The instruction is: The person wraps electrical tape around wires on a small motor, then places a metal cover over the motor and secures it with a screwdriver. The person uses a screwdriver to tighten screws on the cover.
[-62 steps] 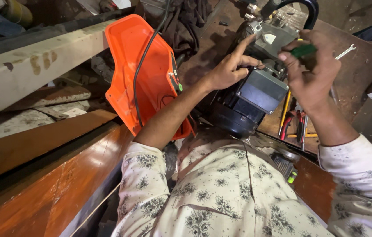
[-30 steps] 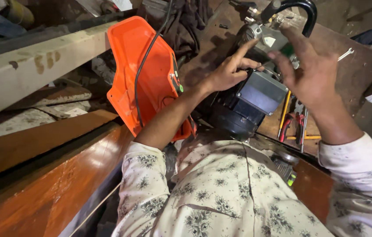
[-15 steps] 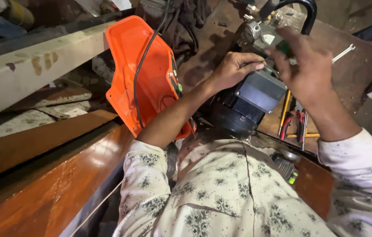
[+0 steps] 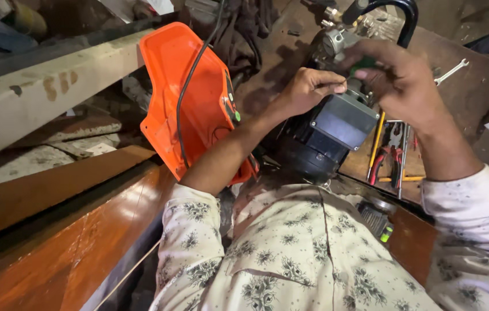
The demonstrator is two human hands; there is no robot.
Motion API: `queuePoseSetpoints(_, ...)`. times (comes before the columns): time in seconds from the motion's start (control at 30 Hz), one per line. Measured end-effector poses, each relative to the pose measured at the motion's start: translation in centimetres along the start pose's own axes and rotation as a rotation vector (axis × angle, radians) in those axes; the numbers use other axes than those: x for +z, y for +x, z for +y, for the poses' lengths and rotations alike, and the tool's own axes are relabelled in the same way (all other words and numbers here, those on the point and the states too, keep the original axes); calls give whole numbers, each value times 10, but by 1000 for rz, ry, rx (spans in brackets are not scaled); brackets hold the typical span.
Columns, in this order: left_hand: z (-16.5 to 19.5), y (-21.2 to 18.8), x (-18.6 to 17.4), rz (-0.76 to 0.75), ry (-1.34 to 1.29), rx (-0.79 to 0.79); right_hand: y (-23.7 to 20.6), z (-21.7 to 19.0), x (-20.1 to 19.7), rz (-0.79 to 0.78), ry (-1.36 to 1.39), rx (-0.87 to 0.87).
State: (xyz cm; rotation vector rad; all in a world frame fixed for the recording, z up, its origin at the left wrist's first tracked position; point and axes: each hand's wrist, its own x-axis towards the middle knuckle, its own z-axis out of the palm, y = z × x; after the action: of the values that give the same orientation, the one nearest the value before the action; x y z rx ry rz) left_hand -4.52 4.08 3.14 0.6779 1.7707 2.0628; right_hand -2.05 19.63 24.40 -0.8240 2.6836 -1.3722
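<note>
The fingertips of the left hand [image 4: 309, 89] are pinched together against the upper edge of a dark electric motor with a grey box-shaped terminal cover [image 4: 329, 132]; whatever small part is pinched cannot be told. The right hand [image 4: 401, 80] is curled shut around a green-handled tool [image 4: 364, 64], of which only a bit of handle is seen between the fingers; the tip is hidden behind the hand. Both hands are met over the top of the motor, just beside each other, thumbs nearly touching.

Above the hands, a silver metal fitting with brass nozzles [image 4: 336, 31] is seen attached to the motor, and a black curved handle bar [image 4: 397, 14] is arched over it. The motor is rested on a brown wooden workbench [image 4: 463, 75], in front of the person's chest.

To the right of the motor, red-handled pliers [image 4: 385, 158] and a yellow-handled tool [image 4: 377, 138] are laid on the bench, near the right forearm. A silver open-ended spanner [image 4: 450, 71] is laid further back, well apart from the hands.

Left of the left forearm, an orange plastic housing cover [image 4: 189, 95] is stood tilted, with a black cable [image 4: 189, 80] run across it. Floral-patterned white sleeves [image 4: 290, 253] are worn on both arms.
</note>
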Motion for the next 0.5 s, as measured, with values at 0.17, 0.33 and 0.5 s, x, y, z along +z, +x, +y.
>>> queuePoseSetpoints(0.17, -4, 1, 0, 0, -36, -6, -10, -3, 25, 203, -76, 297)
queuePoseSetpoints(0.33, 10, 2, -2, 14, 96, 77, -1, -26, 27, 234, -136, 150)
queuePoseSetpoints(0.5, 11, 4, -2, -14, 85, 10, 11, -14, -3, 14, -25, 158)
